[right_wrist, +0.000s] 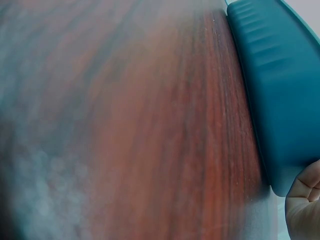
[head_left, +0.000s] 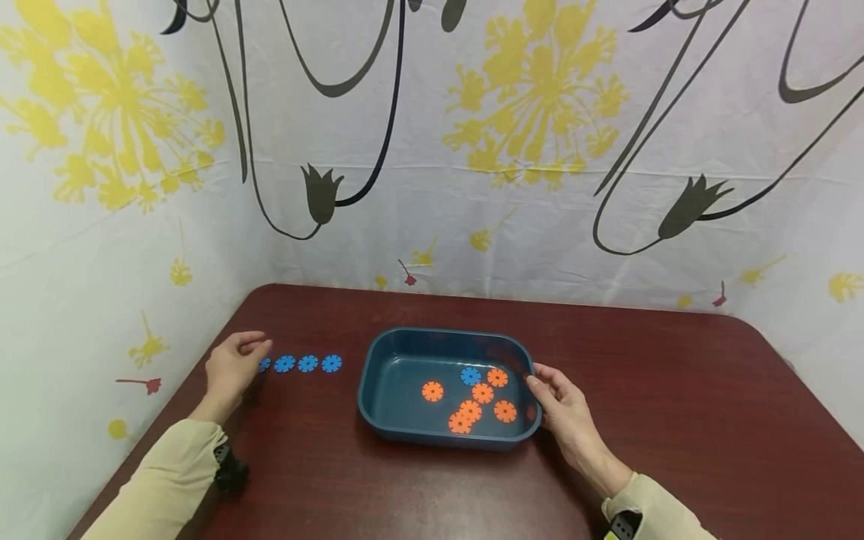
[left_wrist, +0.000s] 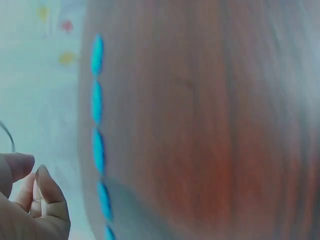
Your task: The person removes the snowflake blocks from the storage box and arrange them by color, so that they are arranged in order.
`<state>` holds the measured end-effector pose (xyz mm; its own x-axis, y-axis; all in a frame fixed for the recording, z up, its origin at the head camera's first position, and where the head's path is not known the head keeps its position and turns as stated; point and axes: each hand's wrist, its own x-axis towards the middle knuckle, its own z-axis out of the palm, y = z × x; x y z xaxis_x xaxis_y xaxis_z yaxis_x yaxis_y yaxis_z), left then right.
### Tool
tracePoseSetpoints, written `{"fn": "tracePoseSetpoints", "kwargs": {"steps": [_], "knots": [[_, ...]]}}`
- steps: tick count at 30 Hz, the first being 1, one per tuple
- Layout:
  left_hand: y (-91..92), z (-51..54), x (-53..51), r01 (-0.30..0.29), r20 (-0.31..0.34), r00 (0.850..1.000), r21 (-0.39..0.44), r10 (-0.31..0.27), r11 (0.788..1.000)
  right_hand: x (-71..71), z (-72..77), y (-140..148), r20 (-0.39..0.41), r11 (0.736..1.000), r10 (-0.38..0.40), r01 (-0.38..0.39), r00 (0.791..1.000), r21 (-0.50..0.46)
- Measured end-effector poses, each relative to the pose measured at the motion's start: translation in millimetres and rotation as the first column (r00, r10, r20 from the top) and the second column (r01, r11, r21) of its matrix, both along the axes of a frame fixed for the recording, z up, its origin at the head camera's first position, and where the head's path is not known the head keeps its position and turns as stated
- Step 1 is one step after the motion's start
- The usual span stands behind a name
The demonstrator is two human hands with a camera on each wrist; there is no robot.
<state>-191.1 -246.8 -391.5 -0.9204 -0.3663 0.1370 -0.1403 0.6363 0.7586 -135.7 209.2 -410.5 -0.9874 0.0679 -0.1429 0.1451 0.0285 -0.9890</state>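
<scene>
A dark teal plastic tray (head_left: 398,409) stands mid-table. My right hand (head_left: 570,420) grips its right end, thumb over the rim and fingers against the outer wall. Inside lie several orange notched discs (head_left: 433,391) and one blue notched disc (head_left: 470,376), mostly toward the right. To the tray's left, several blue discs (head_left: 307,364) form a row on the table. Above the row's left end hovers my left hand (head_left: 232,367), partly covering the leftmost disc. In the left wrist view, its thumb and bent fingers (left_wrist: 52,192) stand slightly apart, with nothing visible between them.
The dark red-brown wooden table (head_left: 675,390) has rounded far corners. A white cloth (head_left: 432,225) with yellow flowers and dark stems hangs behind it and along the left side. A dark device (head_left: 231,471) sits on the left wrist.
</scene>
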Motion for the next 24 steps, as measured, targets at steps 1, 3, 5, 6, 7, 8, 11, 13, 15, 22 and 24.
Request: {"fn": "tracePoseSetpoints", "kwargs": {"steps": [1,3,5,6,7,8,11,13,15,22,24], "knots": [[7.0,2.5,-0.6,0.016,-0.003,1.000,0.001,-0.016,1.000,-0.1,0.1,0,0.000,1.000,0.000,0.000,1.000,0.001],[20.5,8.0,-1.8,0.071,-0.011,0.997,0.014,-0.071,0.997,-0.2,0.2,0,0.002,1.000,0.001,-0.001,1.000,-0.001],[35.4,14.2,-1.9,0.127,-0.015,0.992,0.034,-0.126,0.991,-0.3,0.4,0,0.003,1.000,0.002,-0.001,1.000,-0.003],[43.1,17.4,-1.3,0.161,-0.015,0.987,0.054,-0.160,0.986,-0.4,0.5,0,0.004,1.000,0.001,-0.001,1.000,-0.003],[51.1,20.5,-0.9,0.190,-0.018,0.982,0.072,-0.189,0.979,-0.4,0.6,0,0.004,1.000,0.000,0.000,1.000,-0.004],[59.3,23.6,-0.2,0.218,-0.023,0.976,0.094,-0.216,0.971,-0.5,0.7,0,0.005,1.000,0.000,0.000,1.000,-0.005],[84.0,31.1,1.9,0.289,-0.044,0.957,0.179,-0.286,0.940,-0.7,1.2,0,0.005,1.000,0.000,0.000,1.000,-0.006],[100.2,34.4,3.3,0.325,-0.056,0.945,0.233,-0.321,0.916,-0.8,1.4,0,0.004,1.000,0.001,-0.001,1.000,-0.003],[116.3,36.5,4.9,0.352,-0.061,0.935,0.293,-0.350,0.889,-0.8,1.5,0,0.006,1.000,0.002,-0.002,1.000,0.000],[167.4,32.8,9.8,0.426,-0.062,0.898,0.364,-0.435,0.828,-0.7,1.6,0,0.009,1.000,-0.004,0.004,1.000,0.003],[180.0,29.2,10.1,0.441,-0.050,0.889,0.364,-0.456,0.820,-0.5,1.7,0,0.007,1.000,0.000,0.000,1.000,0.007]]}}
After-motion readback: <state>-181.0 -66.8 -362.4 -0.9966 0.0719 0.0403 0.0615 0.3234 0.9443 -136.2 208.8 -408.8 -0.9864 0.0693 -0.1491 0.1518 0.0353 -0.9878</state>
